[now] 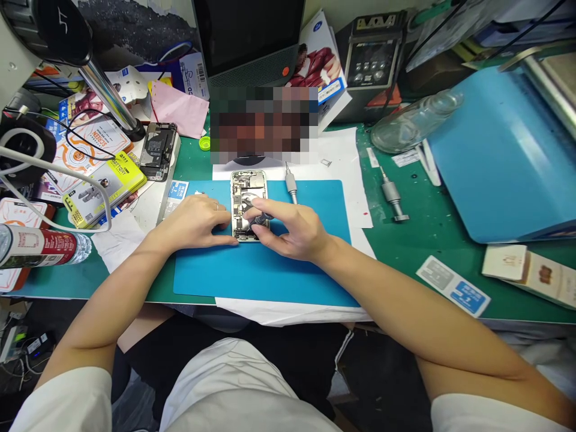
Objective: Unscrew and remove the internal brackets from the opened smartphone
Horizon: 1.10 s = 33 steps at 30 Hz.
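An opened phone (239,201) with bare inner parts lies upright in the picture on a blue mat (202,273). Against its left edge rests my left hand (195,223), thumb along the lower corner and fingers curled; whether they pinch the edge is hidden. My right hand (294,231) comes over the phone from the right and holds a small dark tool (261,220) between thumb and fingers, its end over the phone's lower inside. A grey screwdriver (291,185) lies just beyond the right hand. Farther right is a second screwdriver (391,195).
A second opened phone (157,151) sits on a box at the left. Near the left edge lies a water bottle (42,246). A glass jar (416,122), a large blue sheet (490,156) and a small box (531,276) are at the right. A monitor (247,39) stands behind.
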Tool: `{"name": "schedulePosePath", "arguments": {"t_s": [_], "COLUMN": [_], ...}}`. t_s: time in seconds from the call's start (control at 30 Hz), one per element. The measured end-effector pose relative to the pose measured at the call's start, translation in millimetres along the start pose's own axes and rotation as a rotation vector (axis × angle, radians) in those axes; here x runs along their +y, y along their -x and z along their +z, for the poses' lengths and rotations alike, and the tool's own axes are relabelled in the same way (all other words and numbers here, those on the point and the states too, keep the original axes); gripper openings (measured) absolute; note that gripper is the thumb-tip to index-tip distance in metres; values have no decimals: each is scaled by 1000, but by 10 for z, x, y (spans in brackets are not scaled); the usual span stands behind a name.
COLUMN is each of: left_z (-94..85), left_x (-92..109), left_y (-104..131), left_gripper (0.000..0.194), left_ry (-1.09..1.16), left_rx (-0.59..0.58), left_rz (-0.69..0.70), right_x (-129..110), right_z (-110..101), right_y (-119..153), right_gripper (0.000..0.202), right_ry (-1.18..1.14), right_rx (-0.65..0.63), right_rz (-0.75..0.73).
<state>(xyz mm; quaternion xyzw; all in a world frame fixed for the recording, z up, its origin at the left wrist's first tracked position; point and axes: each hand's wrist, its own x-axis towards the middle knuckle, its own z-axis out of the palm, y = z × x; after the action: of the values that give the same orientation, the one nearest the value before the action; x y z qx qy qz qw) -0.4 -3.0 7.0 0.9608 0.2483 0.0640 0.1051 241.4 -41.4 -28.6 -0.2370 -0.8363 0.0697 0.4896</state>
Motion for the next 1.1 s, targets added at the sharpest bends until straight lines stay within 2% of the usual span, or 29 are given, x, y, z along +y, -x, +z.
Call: {"name": "schedulePosePath", "arguments": {"t_s": [0.23, 0.67, 1.1], "left_z": [-13, 21, 25], "left_x": [0, -9, -10], "left_y": [-2, 11, 11], "left_gripper": [47, 48, 46], "left_ry": [14, -25, -7], "left_rx": [2, -3, 18], "left_rz": [8, -2, 13], "right_x": [-8, 1, 10], "right_z": [-22, -31, -68], "right_y": [-14, -29, -80], "right_gripper": [68, 68, 68], "right_ry": [-10, -27, -64], "right_rx": [-44, -45, -36], "right_rz": [-10, -40, 17]}}
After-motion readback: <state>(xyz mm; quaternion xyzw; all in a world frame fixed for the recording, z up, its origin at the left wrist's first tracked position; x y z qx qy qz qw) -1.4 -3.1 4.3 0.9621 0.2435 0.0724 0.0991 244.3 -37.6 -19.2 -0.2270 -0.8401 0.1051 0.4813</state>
